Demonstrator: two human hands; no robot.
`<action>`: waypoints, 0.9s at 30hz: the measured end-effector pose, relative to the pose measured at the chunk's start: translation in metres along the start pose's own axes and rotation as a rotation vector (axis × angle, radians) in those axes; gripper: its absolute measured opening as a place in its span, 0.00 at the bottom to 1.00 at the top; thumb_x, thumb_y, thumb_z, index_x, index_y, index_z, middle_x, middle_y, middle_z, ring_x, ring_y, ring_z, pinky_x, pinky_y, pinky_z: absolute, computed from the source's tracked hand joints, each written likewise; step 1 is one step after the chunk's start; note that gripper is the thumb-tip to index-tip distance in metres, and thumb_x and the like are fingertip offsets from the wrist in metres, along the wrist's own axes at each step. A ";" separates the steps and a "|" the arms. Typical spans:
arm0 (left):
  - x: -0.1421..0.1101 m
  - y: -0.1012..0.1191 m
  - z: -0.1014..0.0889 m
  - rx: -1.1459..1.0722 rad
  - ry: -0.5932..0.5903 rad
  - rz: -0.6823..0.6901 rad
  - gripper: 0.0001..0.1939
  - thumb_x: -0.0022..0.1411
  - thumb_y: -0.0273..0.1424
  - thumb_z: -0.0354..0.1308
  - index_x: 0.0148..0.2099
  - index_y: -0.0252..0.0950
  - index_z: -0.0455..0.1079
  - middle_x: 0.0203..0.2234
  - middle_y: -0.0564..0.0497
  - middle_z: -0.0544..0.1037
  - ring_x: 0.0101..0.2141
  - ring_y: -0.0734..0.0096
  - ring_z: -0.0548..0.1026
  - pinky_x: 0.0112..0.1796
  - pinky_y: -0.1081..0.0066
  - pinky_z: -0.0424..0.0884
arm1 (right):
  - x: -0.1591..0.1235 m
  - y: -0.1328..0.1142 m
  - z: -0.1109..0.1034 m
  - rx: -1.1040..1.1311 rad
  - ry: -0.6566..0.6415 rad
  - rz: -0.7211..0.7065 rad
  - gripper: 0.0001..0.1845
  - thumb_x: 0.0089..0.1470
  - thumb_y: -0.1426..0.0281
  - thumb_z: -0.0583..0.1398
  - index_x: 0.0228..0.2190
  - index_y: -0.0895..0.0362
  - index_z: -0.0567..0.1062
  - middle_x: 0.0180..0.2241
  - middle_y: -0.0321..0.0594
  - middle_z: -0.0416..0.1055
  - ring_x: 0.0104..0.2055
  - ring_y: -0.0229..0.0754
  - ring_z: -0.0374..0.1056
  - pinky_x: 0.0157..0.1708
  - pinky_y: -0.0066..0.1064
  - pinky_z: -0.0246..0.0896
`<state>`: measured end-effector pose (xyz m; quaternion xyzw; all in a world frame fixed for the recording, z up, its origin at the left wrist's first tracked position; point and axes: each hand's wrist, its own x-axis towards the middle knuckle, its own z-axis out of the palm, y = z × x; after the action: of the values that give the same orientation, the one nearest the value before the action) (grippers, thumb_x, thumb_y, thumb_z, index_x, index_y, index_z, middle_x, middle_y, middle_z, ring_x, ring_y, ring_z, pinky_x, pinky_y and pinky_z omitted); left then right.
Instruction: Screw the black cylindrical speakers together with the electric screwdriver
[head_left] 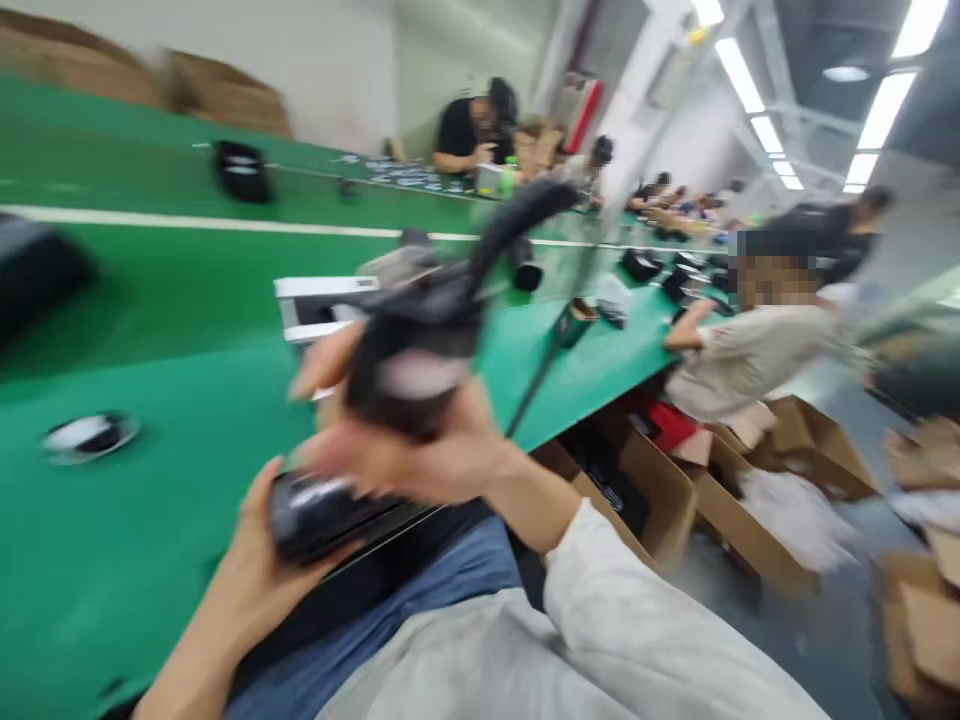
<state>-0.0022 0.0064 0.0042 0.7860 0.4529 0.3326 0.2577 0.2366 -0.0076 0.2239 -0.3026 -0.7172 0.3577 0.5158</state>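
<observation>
The right hand is closed around a black device with a cable, lifted above the green table probably to look at it, while just below it the left hand grips another dark part against the table edge.

From my feed, a long green desk fills the left and centre of the frame, with a white stripe running along it. A pale wall stands at the upper left, brown cartons stacked against it. At the upper right, bright strip lights hang from a grey ceiling. The floor at lower right is grey, with open cardboard boxes beside the desk's edge. Other people sit along the desk, blurred.
</observation>
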 end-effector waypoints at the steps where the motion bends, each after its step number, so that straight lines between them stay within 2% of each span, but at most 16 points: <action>1: -0.013 -0.005 -0.007 -0.006 -0.007 -0.051 0.59 0.63 0.54 0.70 0.84 0.57 0.39 0.66 0.43 0.77 0.57 0.31 0.85 0.55 0.31 0.84 | 0.010 -0.003 -0.008 0.267 -0.027 -0.107 0.23 0.50 0.63 0.80 0.47 0.38 0.82 0.24 0.21 0.77 0.19 0.41 0.72 0.17 0.33 0.75; 2: -0.021 -0.007 -0.012 -0.032 -0.032 -0.067 0.61 0.63 0.52 0.73 0.85 0.53 0.39 0.69 0.40 0.73 0.62 0.32 0.82 0.60 0.33 0.81 | 0.022 -0.004 -0.015 0.385 0.080 -0.185 0.18 0.61 0.61 0.74 0.51 0.38 0.81 0.27 0.24 0.77 0.18 0.39 0.71 0.15 0.32 0.70; 4: -0.023 -0.006 -0.014 -0.080 -0.057 -0.070 0.63 0.63 0.49 0.75 0.85 0.48 0.38 0.74 0.35 0.67 0.69 0.34 0.75 0.67 0.37 0.75 | 0.046 0.000 -0.021 0.348 0.349 -0.310 0.09 0.64 0.65 0.72 0.43 0.42 0.79 0.23 0.24 0.70 0.16 0.37 0.65 0.15 0.31 0.65; 5: -0.020 -0.005 -0.014 -0.099 -0.066 -0.067 0.64 0.63 0.47 0.76 0.85 0.47 0.37 0.75 0.34 0.65 0.71 0.35 0.73 0.69 0.38 0.73 | 0.059 0.004 -0.022 0.266 0.475 -0.336 0.09 0.63 0.66 0.72 0.39 0.43 0.77 0.21 0.23 0.66 0.15 0.37 0.63 0.16 0.32 0.65; 7: -0.015 -0.002 -0.012 -0.121 -0.071 -0.070 0.65 0.62 0.43 0.78 0.85 0.49 0.37 0.75 0.34 0.64 0.72 0.36 0.71 0.70 0.40 0.71 | 0.081 0.016 -0.019 0.111 0.595 -0.337 0.15 0.60 0.63 0.74 0.34 0.45 0.72 0.18 0.23 0.59 0.16 0.38 0.61 0.20 0.34 0.67; 12: -0.016 0.002 -0.011 -0.137 -0.071 -0.046 0.67 0.61 0.36 0.79 0.85 0.52 0.36 0.73 0.36 0.66 0.72 0.39 0.72 0.69 0.42 0.73 | 0.122 0.065 -0.010 -0.017 0.591 -0.317 0.22 0.60 0.49 0.72 0.32 0.46 0.68 0.20 0.24 0.57 0.16 0.37 0.58 0.18 0.35 0.62; 17: -0.016 0.000 -0.012 -0.151 -0.076 -0.038 0.67 0.61 0.37 0.80 0.85 0.53 0.35 0.73 0.37 0.66 0.71 0.39 0.72 0.68 0.42 0.74 | 0.135 0.094 -0.007 -0.057 0.603 -0.241 0.28 0.59 0.40 0.70 0.36 0.47 0.68 0.22 0.25 0.60 0.17 0.34 0.57 0.20 0.33 0.61; 21: -0.015 0.001 -0.012 -0.154 -0.080 -0.025 0.67 0.62 0.39 0.79 0.86 0.51 0.35 0.75 0.35 0.64 0.72 0.37 0.70 0.69 0.41 0.73 | 0.136 0.099 -0.010 -0.010 0.621 -0.174 0.34 0.46 0.34 0.73 0.33 0.45 0.68 0.21 0.23 0.60 0.17 0.33 0.52 0.19 0.35 0.58; 23: -0.015 0.001 -0.012 -0.155 -0.080 -0.025 0.68 0.62 0.39 0.79 0.86 0.51 0.35 0.75 0.35 0.64 0.73 0.36 0.70 0.69 0.41 0.73 | 0.132 0.097 -0.013 0.001 0.604 -0.144 0.32 0.41 0.37 0.74 0.31 0.44 0.69 0.20 0.23 0.61 0.17 0.33 0.51 0.18 0.36 0.56; 27: -0.015 0.000 -0.011 -0.161 -0.078 -0.028 0.68 0.61 0.40 0.80 0.86 0.50 0.35 0.76 0.34 0.63 0.72 0.36 0.70 0.69 0.41 0.73 | 0.107 0.069 -0.016 -0.037 0.567 -0.102 0.21 0.47 0.46 0.73 0.32 0.41 0.72 0.20 0.24 0.63 0.18 0.36 0.52 0.20 0.38 0.54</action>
<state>-0.0157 -0.0054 0.0068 0.7688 0.4254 0.3332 0.3421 0.2259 0.1204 0.2261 -0.3633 -0.5652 0.2192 0.7075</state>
